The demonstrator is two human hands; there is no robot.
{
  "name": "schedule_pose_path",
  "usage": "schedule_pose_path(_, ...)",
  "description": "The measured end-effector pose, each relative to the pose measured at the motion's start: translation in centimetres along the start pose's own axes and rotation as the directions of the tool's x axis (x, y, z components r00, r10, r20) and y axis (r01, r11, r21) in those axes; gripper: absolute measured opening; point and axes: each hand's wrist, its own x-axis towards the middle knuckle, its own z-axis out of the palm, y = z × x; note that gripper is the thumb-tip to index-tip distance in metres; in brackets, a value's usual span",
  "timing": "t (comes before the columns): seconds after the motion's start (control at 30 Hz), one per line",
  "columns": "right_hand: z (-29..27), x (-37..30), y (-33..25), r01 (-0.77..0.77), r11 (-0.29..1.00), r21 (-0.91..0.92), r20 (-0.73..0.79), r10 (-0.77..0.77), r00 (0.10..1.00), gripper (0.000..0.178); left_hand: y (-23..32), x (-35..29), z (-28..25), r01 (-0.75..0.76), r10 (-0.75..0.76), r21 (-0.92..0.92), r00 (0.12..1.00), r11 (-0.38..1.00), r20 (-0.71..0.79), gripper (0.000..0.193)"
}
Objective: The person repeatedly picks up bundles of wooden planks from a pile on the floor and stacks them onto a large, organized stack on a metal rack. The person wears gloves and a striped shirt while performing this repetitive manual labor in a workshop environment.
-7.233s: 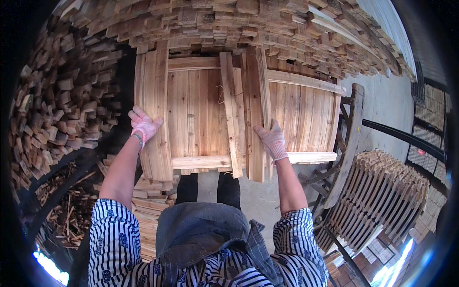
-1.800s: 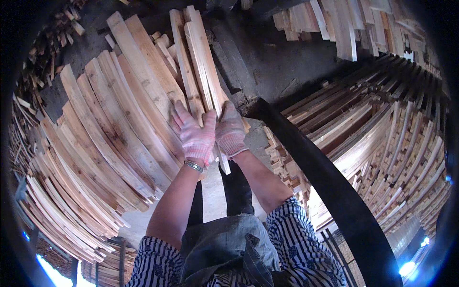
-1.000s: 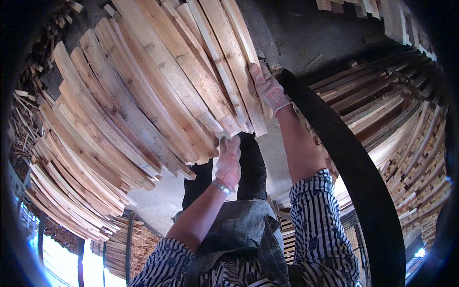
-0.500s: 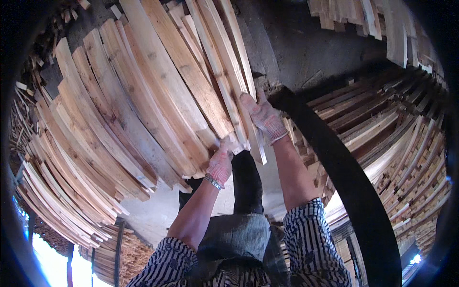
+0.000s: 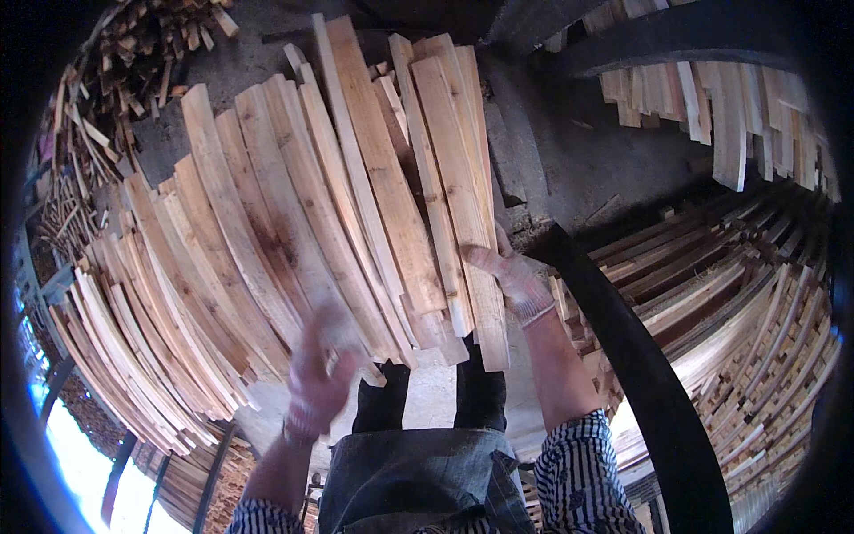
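Observation:
My right hand (image 5: 514, 280), in a pale work glove, grips the right edge of a wooden board (image 5: 463, 191) at the right end of a stack of long boards. Its thumb lies across the board's upper face. Blurred by motion, my gloved left hand (image 5: 320, 383) is near the lower ends of the boards left of the middle, thumb and fingers apart, with nothing seen in it. Between the hands, a wide knotty board (image 5: 387, 169) lies on the stack, and a shorter piece of wood (image 5: 431, 329) juts out under its near end.
A dark curved beam (image 5: 640, 356) runs down the right side, close to my right forearm. Beyond it are stacked timber (image 5: 756, 356) and darker planks (image 5: 676, 249). Loose offcuts (image 5: 151, 53) are piled at the far left. More boards (image 5: 747, 116) stand at the upper right.
My left hand has left the board ends in the middle and moved left and toward me, opening. My right hand keeps hold of the right-hand board. The whole view has shifted.

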Motion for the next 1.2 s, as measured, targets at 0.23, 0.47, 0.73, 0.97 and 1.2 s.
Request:
schedule_pose_path(0.23, 3.2, -2.9, 0.5, -0.153, 0.988, -0.022, 0.013, 0.153, 0.988, 0.080, 1.6, 8.9, 7.0, 0.025, 0.022, 0.221, 0.977, 0.975, -0.210, 0.103)
schedule_pose_path(0.47, 4.8, -3.5, 1.5, -0.128, 0.977, 0.173, -0.012, 0.132, 0.991, 0.060, 3.6, 9.9, 4.3, 0.160, -0.167, -0.102, 0.984, 0.982, -0.066, 0.101)
schedule_pose_path(0.73, 5.7, -6.5, -0.4, -0.060, 0.987, 0.151, 0.085, 0.048, 0.995, 0.081, 4.2, 7.1, 6.4, 0.029, -0.017, 0.143, 0.997, 0.989, -0.081, 0.091)
schedule_pose_path(0.97, 3.4, -14.0, 3.5, 0.217, 0.926, -0.310, 0.225, -0.150, 0.963, 0.079, 6.5, -5.4, 0.9, -0.022, 0.027, -0.034, 0.991, 0.999, 0.130, 0.085)
schedule_pose_path(1.2, 8.6, -9.8, 4.1, -0.107, 0.972, 0.211, -0.001, 0.110, 0.994, 0.069, 1.0, 0.4, 4.7, -0.068, 0.124, 0.487, 0.989, 0.871, -0.084, 0.095)
